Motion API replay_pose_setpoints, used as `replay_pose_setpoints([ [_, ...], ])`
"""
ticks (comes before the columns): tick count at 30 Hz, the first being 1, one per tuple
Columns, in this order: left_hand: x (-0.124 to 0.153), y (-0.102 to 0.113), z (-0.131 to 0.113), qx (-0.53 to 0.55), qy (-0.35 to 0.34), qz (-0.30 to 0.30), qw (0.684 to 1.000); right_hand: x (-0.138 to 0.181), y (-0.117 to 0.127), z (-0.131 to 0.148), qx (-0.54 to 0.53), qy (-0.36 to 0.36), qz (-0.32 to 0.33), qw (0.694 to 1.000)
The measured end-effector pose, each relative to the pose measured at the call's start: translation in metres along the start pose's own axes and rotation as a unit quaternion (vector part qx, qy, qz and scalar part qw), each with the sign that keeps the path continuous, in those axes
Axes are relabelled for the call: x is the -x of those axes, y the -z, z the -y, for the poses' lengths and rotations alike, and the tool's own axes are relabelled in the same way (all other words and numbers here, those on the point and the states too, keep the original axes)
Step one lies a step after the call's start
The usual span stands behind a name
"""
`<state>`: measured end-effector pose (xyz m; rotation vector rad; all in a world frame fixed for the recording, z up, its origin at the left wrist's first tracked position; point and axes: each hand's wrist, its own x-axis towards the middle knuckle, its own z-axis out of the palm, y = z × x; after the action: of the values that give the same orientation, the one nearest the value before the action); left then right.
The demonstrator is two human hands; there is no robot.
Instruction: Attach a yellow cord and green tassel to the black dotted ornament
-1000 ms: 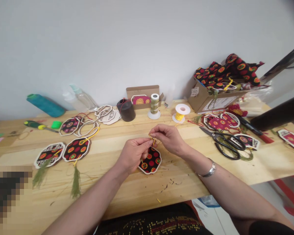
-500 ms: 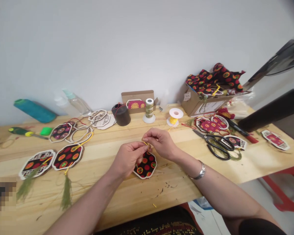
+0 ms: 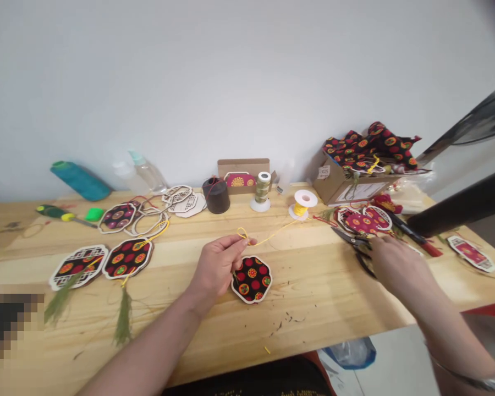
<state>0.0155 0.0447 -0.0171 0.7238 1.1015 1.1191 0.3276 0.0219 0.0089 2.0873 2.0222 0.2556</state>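
Note:
My left hand [image 3: 219, 265] pinches a yellow cord [image 3: 274, 236] between thumb and fingers, and a small loop stands above the fingertips. The cord runs right to a white spool of yellow cord [image 3: 301, 210]. Just below these fingers lies a scalloped ornament [image 3: 252, 279] of black flowered fabric with a pale rim, flat on the table. Over at the right, my right hand [image 3: 398, 267] is closed on the handles of black scissors [image 3: 348, 237], which still rest on the table. Its fingertips are partly hidden.
Two tasselled ornaments [image 3: 127, 258] lie at left, near a screwdriver [image 3: 51, 212]. Along the wall stand a teal thread cone [image 3: 81, 180], a black spool [image 3: 216, 196] and a cardboard box [image 3: 338, 187] with fabric. A black pole [image 3: 457, 198] slants in at right.
My right hand has left the yellow cord by my left hand and moved right to the scissors. My left hand keeps its pinch. The view has shifted slightly left.

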Motion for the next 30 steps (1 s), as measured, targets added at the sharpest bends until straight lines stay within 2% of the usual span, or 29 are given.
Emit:
replay_pose_setpoints([
  [1, 0.001, -0.001, -0.001, 0.008, 0.0, -0.006, 1.0, 0.005, -0.01, -0.012, 0.007, -0.016, 0.0, 1.0],
  [3, 0.001, -0.002, -0.002, 0.022, -0.004, -0.022, 0.999, 0.013, -0.028, -0.026, 0.004, -0.002, -0.028, 1.0],
  [6, 0.002, -0.003, -0.002, 0.037, -0.017, -0.041, 0.998, 0.017, -0.041, -0.031, 0.004, 0.012, -0.064, 0.998],
  [11, -0.001, 0.0, 0.001, 0.034, -0.035, -0.048, 0.998, 0.017, -0.038, -0.029, 0.02, 0.005, -0.047, 0.999],
  [15, -0.002, 0.001, 0.004, 0.022, -0.046, -0.057, 0.997, 0.022, -0.036, -0.039, 0.049, -0.002, -0.049, 0.998],
  [21, 0.0, -0.001, 0.003, 0.012, -0.053, -0.063, 0.997, 0.027, -0.028, -0.052, 0.011, -0.029, 0.0, 1.0],
  [26, 0.001, -0.001, 0.001, 0.012, -0.054, -0.059, 0.997, 0.021, -0.02, -0.047, -0.069, -0.048, -0.004, 0.996],
  [28, 0.001, 0.0, 0.002, 0.006, -0.055, -0.06, 0.997, 0.018, -0.019, -0.043, -0.16, -0.064, -0.009, 0.985],
  [30, 0.001, 0.001, 0.002, 0.006, -0.058, -0.058, 0.997, 0.015, -0.018, -0.039, -0.303, -0.08, -0.018, 0.949],
])
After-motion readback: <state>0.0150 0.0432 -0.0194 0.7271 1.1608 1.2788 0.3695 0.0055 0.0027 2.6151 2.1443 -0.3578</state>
